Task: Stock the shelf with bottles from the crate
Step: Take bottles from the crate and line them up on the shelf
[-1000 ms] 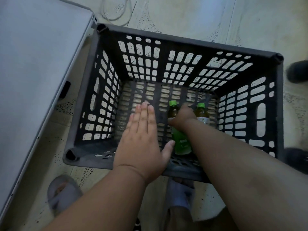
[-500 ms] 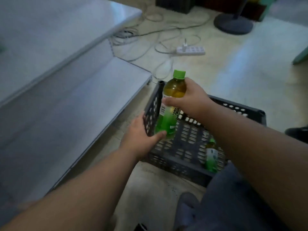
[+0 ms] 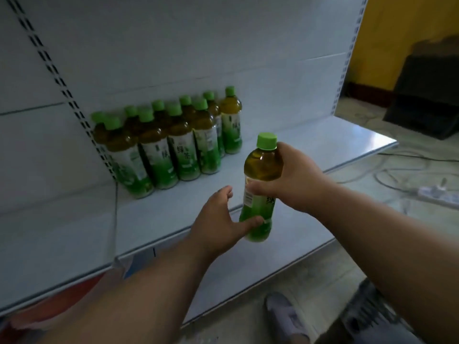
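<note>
A green-capped tea bottle with a green label is held upright in front of the white shelf. My right hand is closed around its middle from the right. My left hand supports its lower part, thumb pressed on the green base. Several matching bottles stand in two rows at the back left of the shelf board, against the rear panel. The crate is out of view.
The shelf's back panel carries slotted uprights. A lower shelf board juts out below. Cables and a power strip lie on the floor at right. A dark box sits by a yellow wall. My shoe is at bottom.
The bottle was lifted out of the crate by my right hand and carried up to the shelf. My left hand joined at its base. The view swung from crate to shelf.
</note>
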Tool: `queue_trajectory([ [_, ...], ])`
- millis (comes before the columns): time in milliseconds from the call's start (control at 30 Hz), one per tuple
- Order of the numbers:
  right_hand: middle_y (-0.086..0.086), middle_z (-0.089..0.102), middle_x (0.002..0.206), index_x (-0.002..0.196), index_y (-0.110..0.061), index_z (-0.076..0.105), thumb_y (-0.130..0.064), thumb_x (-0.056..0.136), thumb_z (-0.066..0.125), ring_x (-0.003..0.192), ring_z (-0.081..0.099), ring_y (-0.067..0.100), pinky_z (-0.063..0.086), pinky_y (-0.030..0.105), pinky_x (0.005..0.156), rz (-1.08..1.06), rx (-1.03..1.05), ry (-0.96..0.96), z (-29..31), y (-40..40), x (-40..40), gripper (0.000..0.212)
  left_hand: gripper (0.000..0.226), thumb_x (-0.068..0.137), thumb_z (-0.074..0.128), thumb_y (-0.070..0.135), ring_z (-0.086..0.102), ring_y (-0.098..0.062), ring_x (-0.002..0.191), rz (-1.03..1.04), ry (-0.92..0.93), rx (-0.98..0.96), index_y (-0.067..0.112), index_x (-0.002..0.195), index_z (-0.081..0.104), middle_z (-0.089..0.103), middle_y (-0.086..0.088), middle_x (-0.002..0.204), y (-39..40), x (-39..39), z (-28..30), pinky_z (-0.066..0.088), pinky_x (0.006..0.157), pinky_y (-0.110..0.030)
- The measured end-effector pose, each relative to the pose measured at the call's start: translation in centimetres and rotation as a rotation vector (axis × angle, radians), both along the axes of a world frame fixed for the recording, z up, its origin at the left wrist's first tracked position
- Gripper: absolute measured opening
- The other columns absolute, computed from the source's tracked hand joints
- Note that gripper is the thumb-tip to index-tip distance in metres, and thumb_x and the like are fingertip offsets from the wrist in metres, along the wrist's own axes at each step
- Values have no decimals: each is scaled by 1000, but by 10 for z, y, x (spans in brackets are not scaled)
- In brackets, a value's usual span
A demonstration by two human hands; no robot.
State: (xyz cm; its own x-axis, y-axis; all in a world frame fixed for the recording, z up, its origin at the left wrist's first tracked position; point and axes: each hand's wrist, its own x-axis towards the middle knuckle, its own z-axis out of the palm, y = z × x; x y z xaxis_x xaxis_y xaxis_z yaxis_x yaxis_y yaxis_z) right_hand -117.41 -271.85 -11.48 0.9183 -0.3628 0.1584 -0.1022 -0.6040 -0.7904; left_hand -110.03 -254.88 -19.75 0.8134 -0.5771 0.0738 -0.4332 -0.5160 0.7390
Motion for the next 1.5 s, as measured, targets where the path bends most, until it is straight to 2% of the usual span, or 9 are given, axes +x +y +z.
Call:
queue_trajectory([
  [133,-18,70,92,103,-38,59,-54,48,83,83,66,-3,53,15,65,59,-15,-79,-2,-17,74,62,129,51,52,94,26,-18,143,53,-90,115,26,154,17,25,1,160,-28,62,-12,23,108,-32],
  [233,-11,72,100,110,-33,62,-53,44,81,91,69,11,59,40,80,27,7,-132,-7,-30,122,71,113,63,64,80,36,-23,138,154,-174,146,19,150,27,37,-6,153,-46,93,-21,29,110,-32],
  [300,-8,71,103,111,-33,60,-46,51,87,93,68,15,58,44,81,12,-20,-153,-12,-34,147,67,100,73,62,73,40,-25,134,243,-266,190,13,147,32,43,-10,147,-53,103,-30,34,110,-35],
  [467,-6,66,118,143,-30,37,-48,66,87,101,65,16,56,40,82,-52,-122,-166,-29,-38,172,94,102,85,39,73,14,-26,147,333,-306,405,4,154,10,14,-16,162,-62,102,-50,6,117,-34],
  [633,-4,62,121,139,-27,35,-41,72,86,102,64,17,58,45,83,-138,-28,-191,-54,-32,165,85,103,87,35,73,1,-25,149,270,-265,461,3,154,-2,-1,-17,163,-60,102,-49,-7,116,-32],
  [833,-8,40,114,151,-33,25,-39,80,79,104,51,13,47,35,83,-197,-69,-227,-75,-26,174,90,102,87,27,75,-5,-23,150,245,-214,523,5,154,-5,-6,-15,163,-62,105,-48,-5,119,-35],
  [1067,7,49,136,156,-20,23,-27,88,72,121,53,28,48,43,93,-188,-110,-190,-72,-30,206,84,103,86,26,76,-9,-22,149,236,-198,528,7,154,-8,-11,-13,163,-60,107,-48,-5,119,-35],
  [1333,6,48,136,157,-24,20,-17,87,71,125,51,27,48,46,100,-181,-56,-145,-75,-33,224,87,103,85,23,77,-8,-23,149,230,-220,533,6,154,-5,-9,-14,163,-60,109,-53,-3,120,-37],
  [1500,7,42,145,153,-18,26,-27,86,74,133,43,24,41,45,110,-204,-79,-90,-90,-30,184,83,100,86,32,75,2,-24,149,237,-196,483,8,155,4,5,-12,164,-57,113,-52,1,118,-35],
])
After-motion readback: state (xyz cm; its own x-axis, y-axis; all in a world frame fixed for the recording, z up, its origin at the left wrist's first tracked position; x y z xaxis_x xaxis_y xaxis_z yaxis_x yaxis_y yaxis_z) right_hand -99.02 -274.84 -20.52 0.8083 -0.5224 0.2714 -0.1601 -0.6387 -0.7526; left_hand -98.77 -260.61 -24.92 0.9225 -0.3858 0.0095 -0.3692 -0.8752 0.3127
